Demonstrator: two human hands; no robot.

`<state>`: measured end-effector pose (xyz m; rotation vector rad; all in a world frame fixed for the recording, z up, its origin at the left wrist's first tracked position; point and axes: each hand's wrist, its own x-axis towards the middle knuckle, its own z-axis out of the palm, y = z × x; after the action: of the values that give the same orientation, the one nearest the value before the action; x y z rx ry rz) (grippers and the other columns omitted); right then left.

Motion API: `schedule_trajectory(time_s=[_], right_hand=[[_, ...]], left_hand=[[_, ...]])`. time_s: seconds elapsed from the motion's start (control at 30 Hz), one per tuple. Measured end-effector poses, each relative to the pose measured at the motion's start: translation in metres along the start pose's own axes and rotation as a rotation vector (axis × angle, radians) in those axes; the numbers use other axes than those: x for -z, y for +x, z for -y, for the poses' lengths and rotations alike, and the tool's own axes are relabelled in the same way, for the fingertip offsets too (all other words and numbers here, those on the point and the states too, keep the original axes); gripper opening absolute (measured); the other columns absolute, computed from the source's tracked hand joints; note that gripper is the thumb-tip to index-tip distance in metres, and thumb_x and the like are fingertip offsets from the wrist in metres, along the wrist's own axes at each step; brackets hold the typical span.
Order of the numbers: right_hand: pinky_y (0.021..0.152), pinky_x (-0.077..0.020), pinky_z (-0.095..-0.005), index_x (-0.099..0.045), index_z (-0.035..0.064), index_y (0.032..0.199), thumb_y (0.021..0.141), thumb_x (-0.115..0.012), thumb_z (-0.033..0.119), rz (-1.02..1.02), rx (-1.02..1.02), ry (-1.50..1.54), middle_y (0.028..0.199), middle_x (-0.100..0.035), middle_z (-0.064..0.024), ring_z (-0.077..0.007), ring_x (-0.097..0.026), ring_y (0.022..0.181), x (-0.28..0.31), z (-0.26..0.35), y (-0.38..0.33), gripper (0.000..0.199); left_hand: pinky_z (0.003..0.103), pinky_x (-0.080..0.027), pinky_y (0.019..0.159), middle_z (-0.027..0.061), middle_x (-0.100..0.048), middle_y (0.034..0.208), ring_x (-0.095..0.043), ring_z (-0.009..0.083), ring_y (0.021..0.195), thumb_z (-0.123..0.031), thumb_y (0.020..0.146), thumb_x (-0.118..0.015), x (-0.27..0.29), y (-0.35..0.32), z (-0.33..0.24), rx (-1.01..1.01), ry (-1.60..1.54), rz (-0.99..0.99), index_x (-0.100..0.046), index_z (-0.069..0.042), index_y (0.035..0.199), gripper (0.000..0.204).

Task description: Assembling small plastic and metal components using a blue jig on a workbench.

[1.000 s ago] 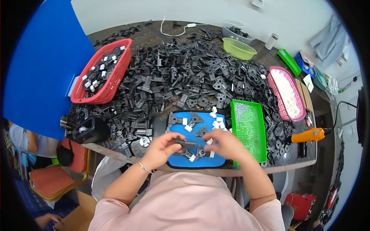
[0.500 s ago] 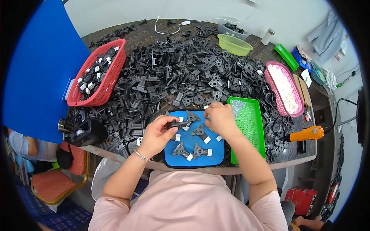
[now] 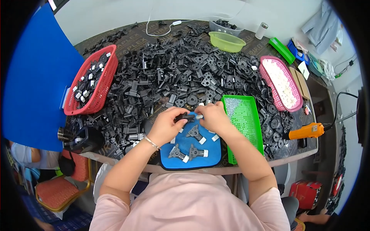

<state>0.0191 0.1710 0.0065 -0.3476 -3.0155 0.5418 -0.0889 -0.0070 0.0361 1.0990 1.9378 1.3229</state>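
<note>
My left hand [image 3: 166,124] is closed around a black plastic part [image 3: 186,118] above the back of a blue mat [image 3: 212,156]. Close beside it, my right hand [image 3: 214,118] pinches a small white block [image 3: 199,117] at the end of that part. Whether the two pieces touch is hard to make out. On the mat lie several black three-armed brackets, among them one in the middle [image 3: 194,133], one at the front left [image 3: 177,154] and one at the front right [image 3: 198,152], each with a white block at one end. A loose white block [image 3: 215,137] rests near the mat's right edge.
A green tray [image 3: 263,144] with small metal pieces stands right of the mat. Black parts [image 3: 154,73] cover much of the table. A pink basket [image 3: 296,101] holds white pieces; a red basket [image 3: 96,98] stands left. An orange power screwdriver [image 3: 306,131] is at the right.
My right hand has come in toward the left, bringing its white block up to the black part. My left hand has turned the part and raised it slightly. The whole view has shifted a little.
</note>
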Motion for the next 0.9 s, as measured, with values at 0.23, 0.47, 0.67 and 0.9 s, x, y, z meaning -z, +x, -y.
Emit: schedule_trajectory(time_s=[0.23,0.47,0.67,0.9], right_hand=[[0.09,-0.0345,-0.0412,-0.063,0.0131,0.106,0.066,-0.071,0.01,-0.11,-0.061,0.002,0.099,-0.066,-0.0034,-0.0231,-0.058,0.101,0.02,-0.003,-0.016,0.041],[0.096,-0.0316,-0.0452,-0.063,0.0125,0.105,0.066,-0.072,0.011,-0.064,-0.115,-0.009,0.105,-0.062,-0.0037,-0.0228,-0.054,0.108,0.025,-0.005,-0.037,0.04],[0.098,-0.0312,-0.0474,-0.063,0.0119,0.105,0.067,-0.073,0.014,-0.014,-0.124,-0.03,0.112,-0.059,-0.0045,-0.0234,-0.051,0.112,0.028,-0.007,-0.044,0.039],[0.093,-0.0385,-0.045,-0.059,0.0099,0.114,0.068,-0.075,0.016,-0.32,-0.169,-0.11,0.117,-0.052,-0.0141,-0.0299,-0.05,0.11,0.026,0.005,-0.072,0.049]], left_hand=[[0.042,-0.049,0.079,0.014,-0.062,0.093,-0.06,0.0344,0.089,-0.005,0.079,-0.063,-0.031,0.037,0.006,-0.245,0.393,0.101,-0.065,-0.004,0.1,0.021],[0.043,-0.05,0.079,0.0148,-0.063,0.092,-0.061,0.035,0.089,-0.005,0.078,-0.057,-0.041,0.047,-0.007,-0.215,0.693,0.219,-0.064,-0.004,0.092,0.015],[0.042,-0.05,0.079,0.0127,-0.064,0.09,-0.063,0.0326,0.087,-0.002,0.075,-0.058,-0.048,0.051,-0.012,-0.244,0.851,0.253,-0.063,-0.006,0.088,0.015],[0.039,-0.053,0.078,0.0139,-0.066,0.091,-0.064,0.0316,0.087,-0.005,0.077,-0.054,-0.062,0.059,-0.018,-0.279,1.003,0.277,-0.063,-0.004,0.089,0.015]])
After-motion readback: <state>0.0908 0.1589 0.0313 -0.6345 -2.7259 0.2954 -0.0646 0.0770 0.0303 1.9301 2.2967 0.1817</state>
